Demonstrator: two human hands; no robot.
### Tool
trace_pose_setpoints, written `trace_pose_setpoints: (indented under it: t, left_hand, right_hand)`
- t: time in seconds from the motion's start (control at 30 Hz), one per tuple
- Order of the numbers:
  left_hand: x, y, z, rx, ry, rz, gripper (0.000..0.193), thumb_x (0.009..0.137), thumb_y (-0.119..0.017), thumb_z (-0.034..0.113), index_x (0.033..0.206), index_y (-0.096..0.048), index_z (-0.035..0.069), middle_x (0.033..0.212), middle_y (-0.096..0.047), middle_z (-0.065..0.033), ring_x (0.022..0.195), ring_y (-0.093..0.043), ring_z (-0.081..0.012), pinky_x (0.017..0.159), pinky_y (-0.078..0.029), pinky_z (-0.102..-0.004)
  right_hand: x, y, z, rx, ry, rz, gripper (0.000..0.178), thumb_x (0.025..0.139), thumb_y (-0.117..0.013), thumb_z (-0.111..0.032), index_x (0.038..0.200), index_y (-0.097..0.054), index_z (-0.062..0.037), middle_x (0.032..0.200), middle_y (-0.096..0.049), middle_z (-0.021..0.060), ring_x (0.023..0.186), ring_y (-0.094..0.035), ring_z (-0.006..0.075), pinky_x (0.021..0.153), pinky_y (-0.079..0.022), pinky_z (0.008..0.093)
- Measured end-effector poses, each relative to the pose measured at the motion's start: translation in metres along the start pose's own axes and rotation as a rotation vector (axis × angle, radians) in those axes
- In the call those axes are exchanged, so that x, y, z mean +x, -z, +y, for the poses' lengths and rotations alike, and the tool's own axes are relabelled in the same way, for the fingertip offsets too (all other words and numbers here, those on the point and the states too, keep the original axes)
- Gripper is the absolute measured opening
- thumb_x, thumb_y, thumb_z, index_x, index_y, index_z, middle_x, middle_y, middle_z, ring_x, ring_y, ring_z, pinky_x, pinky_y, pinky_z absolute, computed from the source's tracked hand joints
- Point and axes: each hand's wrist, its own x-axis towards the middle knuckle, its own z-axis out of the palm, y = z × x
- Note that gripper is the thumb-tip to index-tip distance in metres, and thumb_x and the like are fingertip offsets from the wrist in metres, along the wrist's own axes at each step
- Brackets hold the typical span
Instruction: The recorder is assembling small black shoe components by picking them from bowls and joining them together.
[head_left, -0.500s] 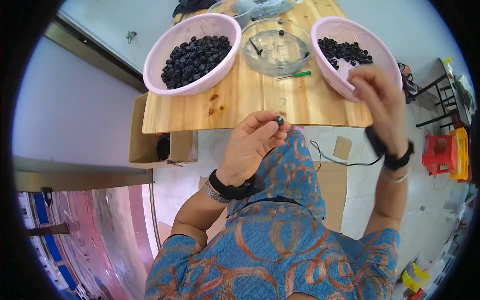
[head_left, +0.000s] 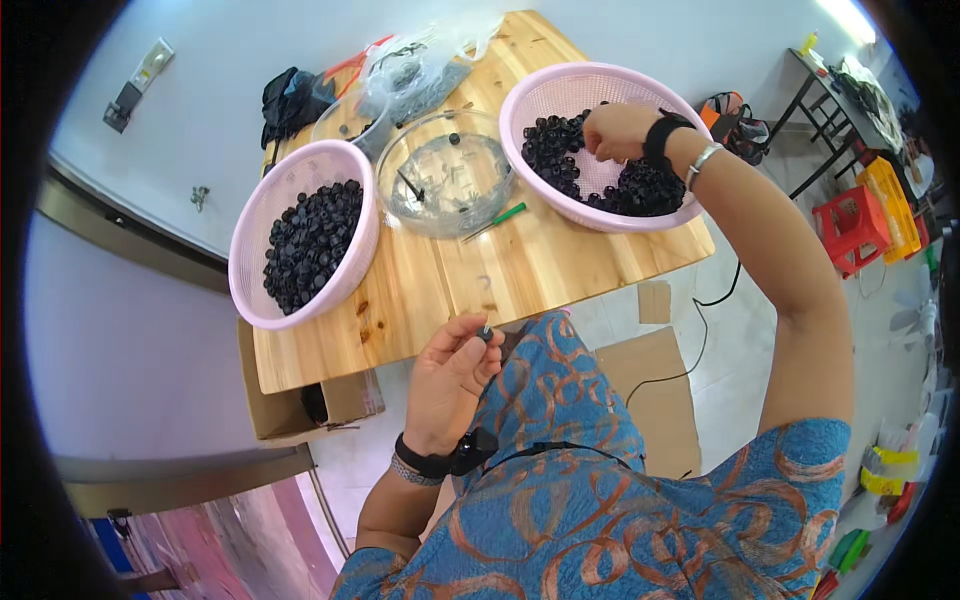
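My left hand (head_left: 447,375) is just off the table's front edge. Its thumb and fingers pinch a small black knob (head_left: 485,333) with a pale tip sticking up. My right hand (head_left: 617,131) reaches into the right pink basket (head_left: 560,207), fingers bent down and drawn together at the small black ring-like parts (head_left: 650,190). Whatever those fingertips hold is hidden. On the left, another pink basket (head_left: 368,235) holds a heap of small black knobs (head_left: 312,245).
Between the baskets sits a round clear tray (head_left: 432,226) with small clear pieces and a few black ones. A green-handled screwdriver (head_left: 508,214) lies before it. Clear plastic bags (head_left: 420,65) lie at the back; a cardboard box (head_left: 350,400) stands below the table's left.
My right hand has gone from above the right basket's near rim down into it. The view has swung right. My left hand still pinches the knob.
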Motion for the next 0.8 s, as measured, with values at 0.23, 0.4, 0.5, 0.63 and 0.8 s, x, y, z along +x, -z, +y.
trace_pose_setpoints:
  t: [0.23,0.4,0.5,0.63,0.8]
  left_hand:
    - [0.005,0.010,-0.007,-0.032,0.007,-0.018,0.020,0.087,-0.051,0.005,0.107,-0.052,0.002,0.096,-0.058,-0.0116,0.079,-0.058,-0.0136,0.070,-0.051,-0.0230]
    - [0.009,0.011,-0.008,-0.044,0.007,-0.026,0.020,0.087,-0.052,0.005,0.107,-0.053,0.002,0.096,-0.058,-0.0119,0.080,-0.058,-0.0140,0.070,-0.051,-0.0234]
    - [0.009,0.010,-0.006,-0.044,0.016,-0.015,0.020,0.087,-0.051,0.004,0.107,-0.052,0.002,0.096,-0.058,-0.0115,0.080,-0.057,-0.0138,0.070,-0.050,-0.0232]
    - [0.010,-0.001,0.000,-0.013,0.002,0.010,0.022,0.088,-0.050,0.004,0.110,-0.051,0.001,0.096,-0.057,-0.0098,0.081,-0.056,-0.0128,0.072,-0.048,-0.0223]
    - [0.021,-0.011,0.002,-0.026,-0.127,0.101,0.025,0.089,-0.049,0.006,0.113,-0.049,0.001,0.101,-0.056,-0.0093,0.086,-0.055,-0.0128,0.078,-0.046,-0.0235]
  right_hand:
    - [0.039,-0.019,0.002,-0.031,0.095,-0.035,0.017,0.071,-0.060,-0.006,0.087,-0.066,-0.0047,0.073,-0.065,0.0115,0.062,-0.063,0.0197,0.056,-0.049,0.0332]
    - [0.041,-0.027,0.006,-0.071,0.107,0.007,0.020,0.069,-0.063,-0.008,0.088,-0.066,-0.0036,0.072,-0.064,0.0115,0.061,-0.062,0.0195,0.057,-0.049,0.0338]
    - [0.033,-0.018,0.002,-0.020,0.072,-0.050,0.020,0.070,-0.064,-0.009,0.087,-0.065,-0.0008,0.070,-0.063,0.0111,0.061,-0.062,0.0186,0.056,-0.048,0.0327]
    - [0.003,0.003,-0.014,0.282,0.155,0.150,0.018,0.071,-0.063,-0.013,0.085,-0.064,-0.0012,0.066,-0.063,0.0107,0.059,-0.060,0.0177,0.057,-0.046,0.0314]
    - [-0.082,-0.002,-0.091,0.349,0.489,0.470,0.016,0.075,-0.060,-0.016,0.083,-0.061,-0.0015,0.071,-0.060,0.0105,0.064,-0.058,0.0254,0.059,-0.046,0.0332]
